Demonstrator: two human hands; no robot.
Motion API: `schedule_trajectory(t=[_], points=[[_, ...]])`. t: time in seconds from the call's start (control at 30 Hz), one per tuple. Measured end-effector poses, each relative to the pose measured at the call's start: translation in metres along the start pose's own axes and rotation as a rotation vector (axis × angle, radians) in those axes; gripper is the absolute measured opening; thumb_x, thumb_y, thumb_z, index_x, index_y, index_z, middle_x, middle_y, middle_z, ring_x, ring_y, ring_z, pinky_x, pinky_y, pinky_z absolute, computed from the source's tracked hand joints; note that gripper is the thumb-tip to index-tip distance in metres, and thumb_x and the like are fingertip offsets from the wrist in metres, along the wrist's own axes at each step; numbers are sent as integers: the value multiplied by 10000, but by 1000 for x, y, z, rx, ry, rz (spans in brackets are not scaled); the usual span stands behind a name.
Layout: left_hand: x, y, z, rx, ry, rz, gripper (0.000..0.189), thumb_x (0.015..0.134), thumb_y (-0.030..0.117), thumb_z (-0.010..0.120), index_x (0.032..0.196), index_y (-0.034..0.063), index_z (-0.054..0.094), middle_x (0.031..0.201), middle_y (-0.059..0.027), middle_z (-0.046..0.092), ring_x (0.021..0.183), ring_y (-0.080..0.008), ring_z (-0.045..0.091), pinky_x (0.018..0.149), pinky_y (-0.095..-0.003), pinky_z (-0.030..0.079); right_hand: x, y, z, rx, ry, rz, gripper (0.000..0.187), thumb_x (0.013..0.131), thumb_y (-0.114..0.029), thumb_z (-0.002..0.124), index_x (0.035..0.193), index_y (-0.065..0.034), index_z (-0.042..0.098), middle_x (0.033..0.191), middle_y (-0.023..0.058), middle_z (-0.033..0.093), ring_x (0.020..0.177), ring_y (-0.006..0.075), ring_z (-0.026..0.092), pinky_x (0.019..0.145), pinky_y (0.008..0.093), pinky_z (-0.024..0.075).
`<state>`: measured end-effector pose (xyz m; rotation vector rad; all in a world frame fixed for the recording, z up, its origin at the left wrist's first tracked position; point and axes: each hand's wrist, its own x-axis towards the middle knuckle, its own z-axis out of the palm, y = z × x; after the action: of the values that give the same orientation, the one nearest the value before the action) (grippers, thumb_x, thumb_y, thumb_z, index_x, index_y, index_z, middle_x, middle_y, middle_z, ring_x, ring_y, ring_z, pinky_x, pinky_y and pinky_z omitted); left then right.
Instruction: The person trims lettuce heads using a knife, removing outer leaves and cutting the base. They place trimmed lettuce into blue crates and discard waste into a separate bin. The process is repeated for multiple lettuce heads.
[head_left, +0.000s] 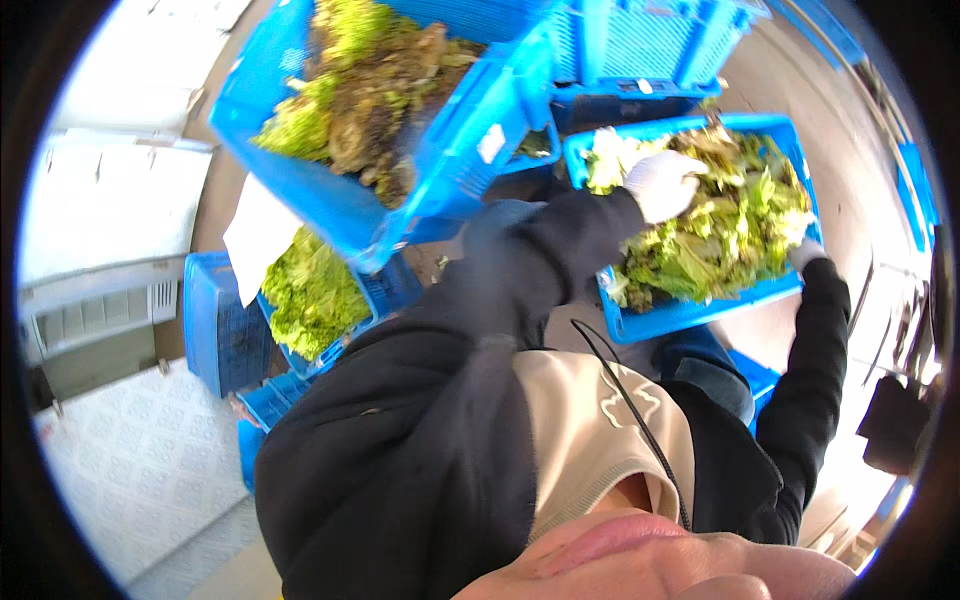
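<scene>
My left hand (664, 187), in a white glove, reaches across over a blue plastic crate (622, 330) of loose lettuce leaves (742, 232). Its fingers are curled over the leaves; whether they grip one is unclear. At the crate's right side, my right hand (808, 255), also in a pale glove, lies against the rim beside a pale leaf, its fingers mostly hidden. A larger blue crate (285, 199), tilted in view at upper left, holds green lettuce (300, 124) and browned, wilted leaves (367, 112).
Left of my body, a blue crate (364, 330) holds bright green lettuce (311, 300), with a white sheet (259, 232) over its corner. A closed-sided blue crate (225, 322) stands beside it. Another blue crate (637, 45) is beyond the leaf crate. White cabinets (120, 202) are at far left.
</scene>
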<state>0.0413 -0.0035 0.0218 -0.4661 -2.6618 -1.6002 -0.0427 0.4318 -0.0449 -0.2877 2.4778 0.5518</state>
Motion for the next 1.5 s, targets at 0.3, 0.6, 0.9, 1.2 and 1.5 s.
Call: schedule_trajectory(t=[0.3, 0.6, 0.9, 1.2, 1.5], points=[[134, 164, -228, 293, 603, 715, 222, 882, 257, 628, 921, 59, 723, 914, -150, 739, 861, -336, 693, 765, -410, 562, -155, -45, -52, 830, 304, 291, 455, 1026, -432, 542, 1155, -19, 686, 822, 165, 702, 669, 287, 677, 670, 415, 541], [75, -159, -468, 975, 370, -113, 336, 969, 216, 478, 1159, 91, 725, 1156, -173, 716, 1061, -354, 684, 913, -475, 529, -206, -242, -47, 2263, 353, 346, 252, 1028, -381, 620, 1047, -130, 594, 721, -5, 551, 538, 93, 486, 463, 247, 386], [45, -252, -491, 1550, 415, -763, 423, 1008, 237, 585, 1429, 187, 576, 1444, -93, 506, 1325, -295, 492, 987, -574, 450, -142, -259, 4, 2095, 365, 390, 179, 1029, -280, 626, 1126, -130, 617, 713, -27, 542, 497, 75, 464, 416, 225, 365], [10, -132, -569, 1180, 594, -856, 468, 1027, 330, 395, 1423, 157, 575, 1404, -151, 607, 1328, -319, 546, 1046, -601, 404, -147, -256, 7, 2101, 530, 236, 255, 1031, -226, 615, 1239, -78, 608, 713, -35, 497, 515, 60, 426, 448, 215, 338], [18, 73, -592, 1185, 590, -51, 368, 928, 247, 557, 1225, 64, 672, 1198, -199, 685, 1062, -360, 662, 908, -460, 530, -161, -250, -53, 2226, 661, 151, 277, 994, -146, 659, 1239, -23, 617, 717, -46, 479, 536, 48, 408, 463, 203, 319]])
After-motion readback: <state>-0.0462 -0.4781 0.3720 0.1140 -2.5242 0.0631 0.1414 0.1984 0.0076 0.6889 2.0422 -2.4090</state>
